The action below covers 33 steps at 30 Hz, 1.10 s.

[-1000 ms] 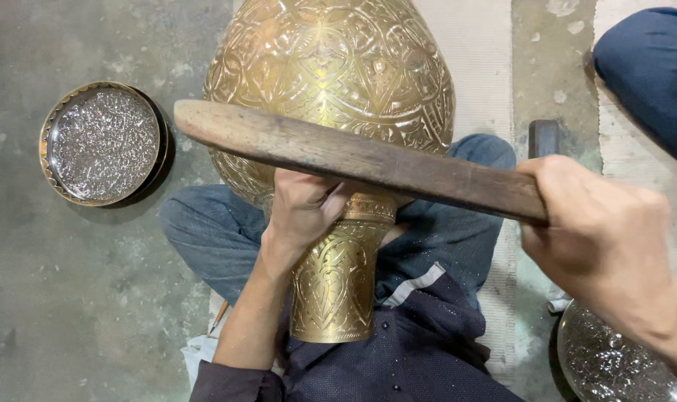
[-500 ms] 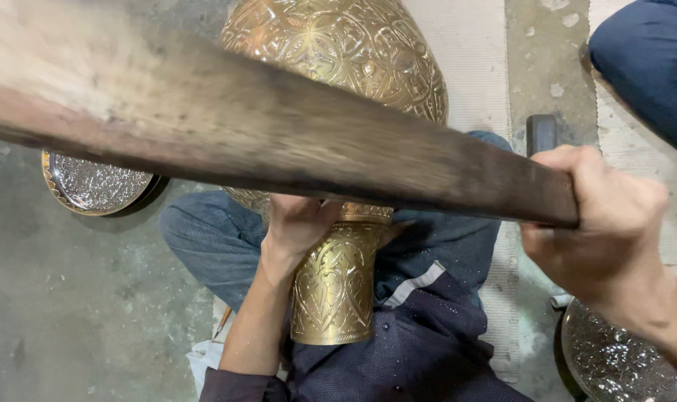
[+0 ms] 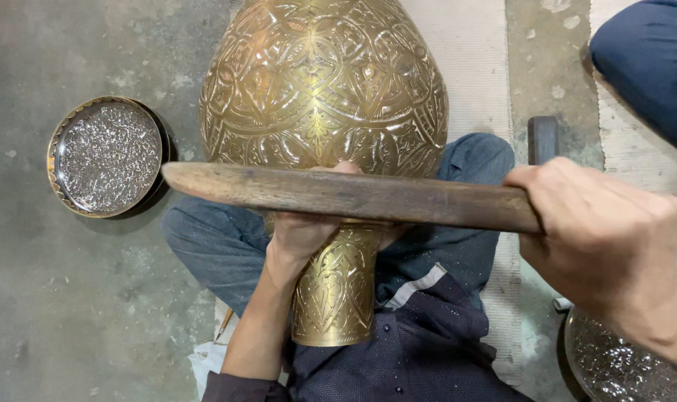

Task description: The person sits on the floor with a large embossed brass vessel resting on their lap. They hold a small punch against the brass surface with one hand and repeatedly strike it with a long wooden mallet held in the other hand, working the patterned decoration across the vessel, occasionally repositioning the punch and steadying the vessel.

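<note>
A large engraved brass vase [image 3: 323,97] lies across my lap with its narrow neck [image 3: 335,298] pointing toward me. My left hand [image 3: 309,227] grips the vase where the body meets the neck, partly hidden behind the stick. My right hand [image 3: 599,238] is closed around one end of a long flat wooden stick [image 3: 346,195], which lies level across the view just above the left hand and the vase's shoulder.
A round metal tray [image 3: 104,156] with a glittering embossed face lies on the concrete floor at the left. Another shiny round tray [image 3: 621,365] sits at the bottom right. A dark block [image 3: 543,138] rests on the floor, and another person's blue-clad knee [image 3: 651,67] is at the top right.
The stick swung up close to the camera half a second ago and has come back down, now level over the vase's shoulder. My left hand kept its hold on the vase.
</note>
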{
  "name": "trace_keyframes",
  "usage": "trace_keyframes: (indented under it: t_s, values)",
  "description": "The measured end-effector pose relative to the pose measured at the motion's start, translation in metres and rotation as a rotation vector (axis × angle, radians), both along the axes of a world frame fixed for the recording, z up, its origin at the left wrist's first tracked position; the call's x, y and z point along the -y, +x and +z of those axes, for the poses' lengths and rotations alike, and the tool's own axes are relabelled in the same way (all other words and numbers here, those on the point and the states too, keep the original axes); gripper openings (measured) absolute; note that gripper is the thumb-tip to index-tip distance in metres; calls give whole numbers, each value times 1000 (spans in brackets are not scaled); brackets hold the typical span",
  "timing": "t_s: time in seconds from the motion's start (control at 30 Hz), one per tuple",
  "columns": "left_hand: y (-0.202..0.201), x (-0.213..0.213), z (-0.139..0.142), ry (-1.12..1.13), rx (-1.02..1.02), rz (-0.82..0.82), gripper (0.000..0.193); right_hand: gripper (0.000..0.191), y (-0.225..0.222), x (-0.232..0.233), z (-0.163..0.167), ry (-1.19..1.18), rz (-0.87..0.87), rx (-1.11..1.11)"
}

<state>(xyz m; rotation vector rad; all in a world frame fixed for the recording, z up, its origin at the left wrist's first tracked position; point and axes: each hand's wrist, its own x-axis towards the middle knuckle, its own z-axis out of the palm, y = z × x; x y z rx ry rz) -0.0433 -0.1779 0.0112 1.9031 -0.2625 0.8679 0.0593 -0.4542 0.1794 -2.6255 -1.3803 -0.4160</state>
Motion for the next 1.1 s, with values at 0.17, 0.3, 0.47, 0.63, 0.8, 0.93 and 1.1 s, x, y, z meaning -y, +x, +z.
trace_keyframes:
  t_s: [0.17,0.3,0.47,0.63,0.8,0.93,1.1]
  values:
    - [-1,0,-3,55,-29,29,40,12,-4,-5,3,159,-1,-122]
    - [-5,0,1,15,-56,39,38,12,-8,-7,7,35,-31,-13]
    - [-2,-2,5,83,-81,64,25,18,-7,-12,9,164,-54,-158]
    - [0,-5,3,79,-44,30,23,12,-5,-12,12,-21,-60,-13]
    - [-1,-2,6,106,-7,-14,29,12,-5,10,-7,50,-66,-53]
    - [5,1,22,-231,108,-196,20,6,-6,32,-44,26,-112,-21]
    - [-7,-29,64,-278,-117,257,17,11,-26,32,-96,502,-293,-411]
